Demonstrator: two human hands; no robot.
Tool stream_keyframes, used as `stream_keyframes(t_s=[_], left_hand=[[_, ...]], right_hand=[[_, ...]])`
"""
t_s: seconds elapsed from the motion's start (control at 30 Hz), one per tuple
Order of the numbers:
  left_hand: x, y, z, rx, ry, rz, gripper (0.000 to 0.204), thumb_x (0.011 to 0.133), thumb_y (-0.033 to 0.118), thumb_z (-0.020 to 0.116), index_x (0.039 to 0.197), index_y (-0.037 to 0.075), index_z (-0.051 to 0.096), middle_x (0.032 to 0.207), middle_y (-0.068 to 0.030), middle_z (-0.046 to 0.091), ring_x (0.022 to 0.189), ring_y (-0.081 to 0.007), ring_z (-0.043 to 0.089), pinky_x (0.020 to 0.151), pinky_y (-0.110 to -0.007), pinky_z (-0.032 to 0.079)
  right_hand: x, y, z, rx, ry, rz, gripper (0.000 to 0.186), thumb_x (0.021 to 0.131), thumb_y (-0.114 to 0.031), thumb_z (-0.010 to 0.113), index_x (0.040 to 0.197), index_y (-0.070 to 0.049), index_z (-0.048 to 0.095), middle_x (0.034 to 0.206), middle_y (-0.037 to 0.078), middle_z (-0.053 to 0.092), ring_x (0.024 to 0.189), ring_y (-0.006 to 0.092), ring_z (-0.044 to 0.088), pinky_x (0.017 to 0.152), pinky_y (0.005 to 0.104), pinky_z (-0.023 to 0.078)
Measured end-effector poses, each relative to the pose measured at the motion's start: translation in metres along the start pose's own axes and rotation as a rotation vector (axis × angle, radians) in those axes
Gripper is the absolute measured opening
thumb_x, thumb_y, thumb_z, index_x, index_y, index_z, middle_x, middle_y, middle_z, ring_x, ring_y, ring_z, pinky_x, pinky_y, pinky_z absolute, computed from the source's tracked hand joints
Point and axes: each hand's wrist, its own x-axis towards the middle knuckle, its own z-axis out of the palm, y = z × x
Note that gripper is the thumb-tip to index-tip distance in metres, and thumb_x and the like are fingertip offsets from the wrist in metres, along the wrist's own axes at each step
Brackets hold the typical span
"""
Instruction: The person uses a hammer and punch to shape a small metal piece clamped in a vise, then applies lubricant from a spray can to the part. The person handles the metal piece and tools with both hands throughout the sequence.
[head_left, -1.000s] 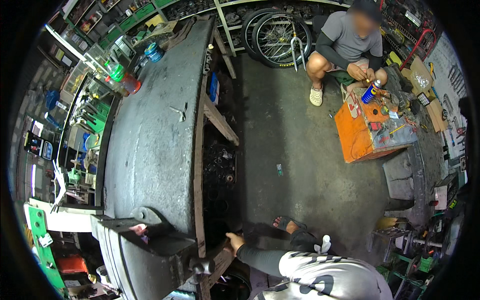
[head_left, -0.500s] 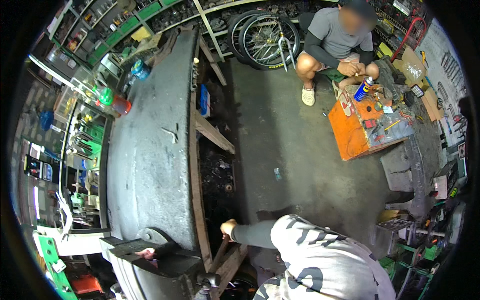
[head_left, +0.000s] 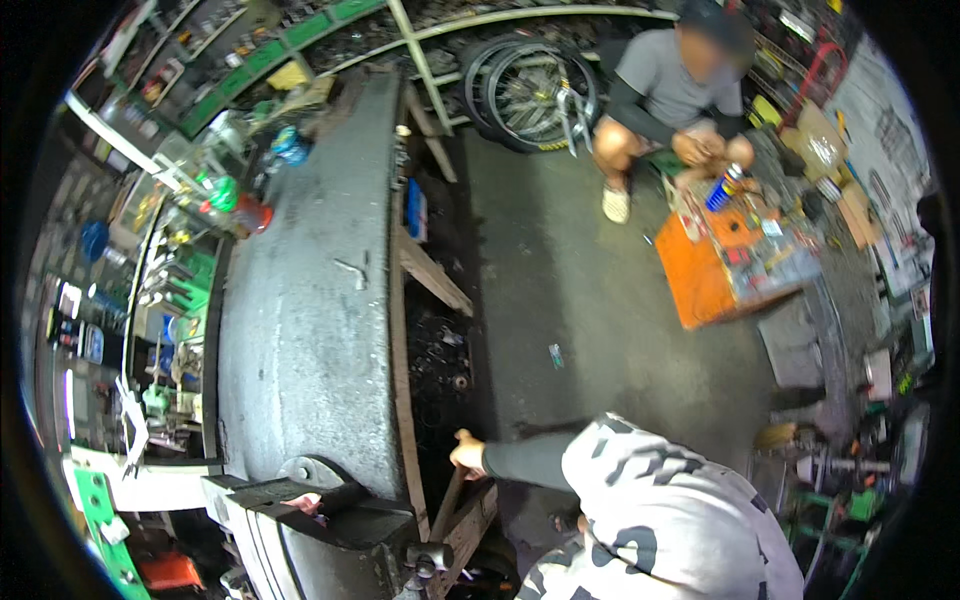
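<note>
My right hand (head_left: 466,455), at the end of a dark-sleeved arm, grips a brown bar (head_left: 448,505) beside the workbench's wooden side; what the bar belongs to is unclear. My patterned white shirt (head_left: 670,520) fills the lower right. My left hand is not in view. Nearby, a large metal vise (head_left: 260,520) with a pink item (head_left: 305,504) on it sits at the near end of the dark workbench (head_left: 300,370). A small metal tool (head_left: 355,272) lies farther along the bench top. The picture is slightly blurred.
Another person (head_left: 665,80) sits by an orange box (head_left: 690,280) bearing a blue spray can (head_left: 720,195) and small parts. Bicycle wheels (head_left: 530,95) lean on rear shelving. Jars (head_left: 240,210) stand at the bench's back edge. Tool racks (head_left: 160,330) line the left; clutter lines the right.
My shirted arm and shoulder have moved higher in the picture. My right hand has risen slightly, with the brown bar now more visible below it. The other person stays seated.
</note>
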Motion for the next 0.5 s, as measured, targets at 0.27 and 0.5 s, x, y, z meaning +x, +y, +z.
stream_keyframes(t_s=[0.27,0.5], left_hand=[[0.007,0.009,0.004,0.005,0.036,0.017,0.029,0.088,0.015,0.054,0.109,-0.005,0.06,0.102,-0.0139,0.065,0.088,-0.022,0.062,0.079,-0.035,0.05],[0.008,0.014,-0.02,-0.027,0.089,0.044,0.03,0.087,0.015,0.055,0.108,-0.006,0.061,0.102,-0.0135,0.066,0.088,-0.022,0.062,0.079,-0.035,0.05]], right_hand=[[0.029,0.083,0.024,0.323,0.163,0.142,0.069,0.067,-0.009,0.063,0.128,-0.01,0.031,0.096,0.016,0.053,0.073,0.0289,0.059,0.047,0.0418,0.05],[0.035,-0.023,0.013,0.377,0.261,-0.02,0.016,0.071,-0.001,0.054,0.085,-0.007,0.049,0.066,0.014,0.051,0.055,0.0279,0.057,0.048,0.0425,0.05]])
